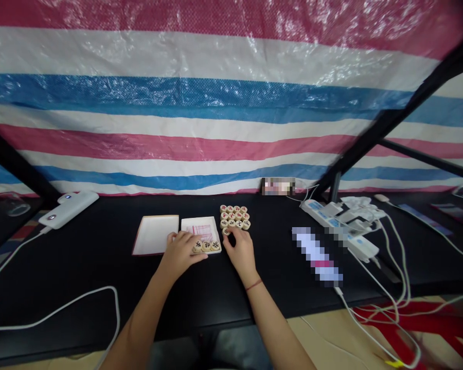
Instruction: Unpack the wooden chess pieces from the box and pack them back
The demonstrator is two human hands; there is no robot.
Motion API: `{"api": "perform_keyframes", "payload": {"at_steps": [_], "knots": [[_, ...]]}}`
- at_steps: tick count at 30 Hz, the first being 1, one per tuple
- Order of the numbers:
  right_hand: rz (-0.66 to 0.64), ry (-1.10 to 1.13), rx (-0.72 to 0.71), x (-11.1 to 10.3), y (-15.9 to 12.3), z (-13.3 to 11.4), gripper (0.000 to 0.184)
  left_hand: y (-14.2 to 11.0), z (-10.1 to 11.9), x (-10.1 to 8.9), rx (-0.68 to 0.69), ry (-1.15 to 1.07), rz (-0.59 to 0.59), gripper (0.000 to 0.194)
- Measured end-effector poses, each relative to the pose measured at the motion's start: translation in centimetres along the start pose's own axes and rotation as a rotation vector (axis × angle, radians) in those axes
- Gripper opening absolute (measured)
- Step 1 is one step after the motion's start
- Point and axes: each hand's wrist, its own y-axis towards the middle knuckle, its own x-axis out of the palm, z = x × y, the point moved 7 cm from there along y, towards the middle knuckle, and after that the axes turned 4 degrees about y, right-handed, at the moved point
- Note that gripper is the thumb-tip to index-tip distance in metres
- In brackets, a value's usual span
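Round cream Chinese chess pieces (234, 216) stand in close rows to the right of a small open white box (217, 226). My right hand (241, 253) has its thumb and fingers closed on a chess piece (226, 232) at the front left of these rows. Over the left front corner of the box lies my left hand (180, 255), fingers curled over the edge and thumb along the front side. Beside that thumb, several dark-marked pieces (206, 246) form a row inside the box; a sheet with red print (201, 232) lies behind them. My left fingertips are partly hidden.
The box lid (156, 231) lies inner side up on the black table (81, 267). A white power bank (69, 208) with a cable is at the left. On the right are a blurred-out phone-like object (316, 254) and a power strip (360, 245) with chargers and tangled cables.
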Motion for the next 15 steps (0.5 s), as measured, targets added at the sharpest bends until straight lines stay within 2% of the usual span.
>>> {"api": "perform_keyframes", "payload": {"at_steps": [4, 8, 10, 15], "knots": [[-0.023, -0.027, 0.017, 0.2, 0.0, 0.0, 0.016, 0.0, -0.1, 0.0, -0.009, -0.03, -0.002, 0.029], [0.05, -0.03, -0.009, -0.6, 0.0, -0.9, 0.016, -0.1, 0.0, -0.3, -0.036, -0.036, -0.015, 0.026], [0.045, 0.006, -0.041, -0.7, -0.1, -1.6, 0.017, -0.1, 0.1, -0.4, -0.048, -0.029, -0.028, 0.024], [-0.216, 0.07, -0.066, 1.5, -0.7, -2.8, 0.026, -0.1, -0.2, -0.4, -0.07, -0.015, -0.03, 0.02]]}}
